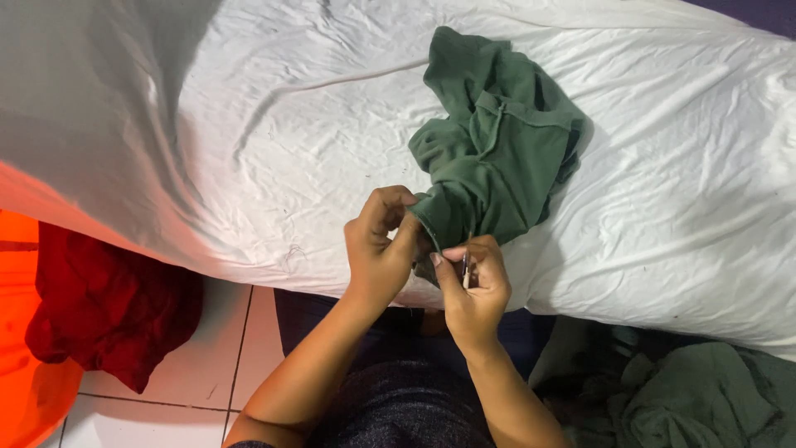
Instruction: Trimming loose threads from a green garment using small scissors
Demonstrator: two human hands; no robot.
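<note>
Both hands (427, 257) on green shirt (493, 149)

You look down at your two hands over a bed with a white sheet (249, 124). A crumpled green shirt (497, 141) lies on the sheet. Your left hand (380, 245) pinches the shirt's near edge with bent fingers. Your right hand (474, 286) is just beside it, touching the same edge, and holds something thin and small that is too tiny to make out. A dark red cloth (108, 303) hangs over an orange tub (25, 373) on the left. More green cloth (696, 398) lies low on the right.
</note>
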